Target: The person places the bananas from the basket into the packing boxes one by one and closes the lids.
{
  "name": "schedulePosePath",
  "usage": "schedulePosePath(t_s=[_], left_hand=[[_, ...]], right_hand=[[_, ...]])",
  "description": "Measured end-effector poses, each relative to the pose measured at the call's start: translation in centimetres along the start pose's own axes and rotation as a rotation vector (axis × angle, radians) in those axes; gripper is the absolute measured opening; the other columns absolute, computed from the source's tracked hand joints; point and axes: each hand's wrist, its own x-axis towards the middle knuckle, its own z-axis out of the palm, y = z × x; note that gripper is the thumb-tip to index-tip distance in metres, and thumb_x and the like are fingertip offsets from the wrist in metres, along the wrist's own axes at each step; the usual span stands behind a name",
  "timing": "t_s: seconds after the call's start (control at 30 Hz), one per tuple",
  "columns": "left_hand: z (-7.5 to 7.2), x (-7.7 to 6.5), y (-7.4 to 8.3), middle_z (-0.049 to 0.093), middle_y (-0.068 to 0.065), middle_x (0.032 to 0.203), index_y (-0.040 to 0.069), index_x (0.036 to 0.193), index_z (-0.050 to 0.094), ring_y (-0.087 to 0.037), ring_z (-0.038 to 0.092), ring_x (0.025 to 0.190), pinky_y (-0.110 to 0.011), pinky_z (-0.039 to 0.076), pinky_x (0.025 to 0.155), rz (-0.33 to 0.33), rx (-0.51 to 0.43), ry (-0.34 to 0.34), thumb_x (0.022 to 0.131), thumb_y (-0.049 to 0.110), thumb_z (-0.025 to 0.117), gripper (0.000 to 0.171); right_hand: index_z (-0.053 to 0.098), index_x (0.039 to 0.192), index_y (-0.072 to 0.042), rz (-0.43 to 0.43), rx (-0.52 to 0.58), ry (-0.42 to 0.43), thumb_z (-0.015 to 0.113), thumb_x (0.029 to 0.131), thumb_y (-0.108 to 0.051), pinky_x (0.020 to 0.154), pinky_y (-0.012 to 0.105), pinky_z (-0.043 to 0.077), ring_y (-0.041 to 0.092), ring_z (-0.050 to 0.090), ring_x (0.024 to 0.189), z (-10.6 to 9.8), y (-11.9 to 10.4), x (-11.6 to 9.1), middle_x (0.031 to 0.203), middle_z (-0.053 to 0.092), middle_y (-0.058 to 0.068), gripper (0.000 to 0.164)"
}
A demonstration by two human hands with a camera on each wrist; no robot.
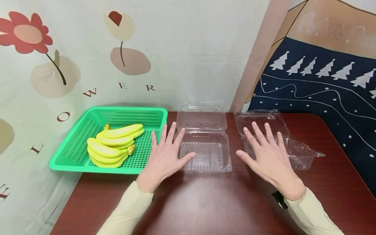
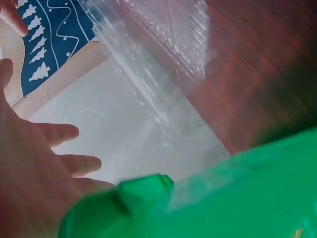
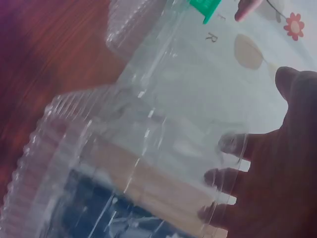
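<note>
Spreads bare, empty left hand (image 1: 163,157) and right hand (image 1: 271,159) wide, with curved yellow bananas (image 1: 115,141) leftward, roughly crosswise, nearer the left hand.

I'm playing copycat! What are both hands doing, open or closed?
Left hand: open, spread out, holding nothing.
Right hand: open, spread out, holding nothing.

Yellow bananas (image 1: 113,142) lie in two bunches inside a green basket (image 1: 71,169); one clear box (image 1: 209,153) and another clear box (image 1: 301,160) stand open rightward.
</note>
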Motion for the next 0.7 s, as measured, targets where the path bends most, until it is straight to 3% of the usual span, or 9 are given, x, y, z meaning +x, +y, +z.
schedulePosePath(t_s=[0.47,0.7], left_hand=[[-2.2,-2.1,-4.0,0.015,-0.01,0.173,0.019,0.164,0.032,-0.04,0.007,0.158,-0.072,0.001,0.119,-0.017,-0.009,0.023,0.093,0.078,0.048,0.093],[-2.8,-2.9,-6.7,0.022,-0.015,0.17,0.016,0.162,0.037,-0.044,0.015,0.156,-0.075,0.006,0.117,-0.015,0.027,0.049,0.094,0.075,0.051,0.091]], right_hand=[[0.043,0.16,-0.016,-0.131,-0.015,0.077,0.051,0.096,-0.07,0.118,0.07,0.017,0.041,0.015,0.157,1.6,-4.5,1.3,0.169,0.029,0.01,0.083],[0.046,0.158,-0.015,-0.211,-0.009,0.109,0.036,0.097,-0.077,0.119,0.068,0.018,0.041,0.019,0.156,2.8,-6.9,1.8,0.168,0.031,0.01,0.087]])
